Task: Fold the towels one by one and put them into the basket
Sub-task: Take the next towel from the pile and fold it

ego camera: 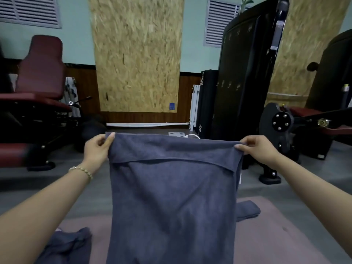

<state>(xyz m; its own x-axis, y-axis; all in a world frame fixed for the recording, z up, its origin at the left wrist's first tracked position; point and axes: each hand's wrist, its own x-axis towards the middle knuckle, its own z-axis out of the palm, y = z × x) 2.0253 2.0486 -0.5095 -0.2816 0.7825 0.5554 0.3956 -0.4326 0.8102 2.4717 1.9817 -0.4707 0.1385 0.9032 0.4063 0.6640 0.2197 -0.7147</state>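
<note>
Fingers (111, 137) of left hand (97, 149) and right hand (257, 147) pinching top corners of grey towel (171, 197).
Hanging with long axis vertical, top edge folded over in a flap; soft terry, rectangular.

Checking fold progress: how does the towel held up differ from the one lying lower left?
The held towel hangs spread in the air, pinched at its top corners by the left hand and right hand; the lower-left towel lies on the mat, untouched. The held towel is smooth, top edge flapped over; the lower-left towel is crumpled. Both are grey-blue.
</note>
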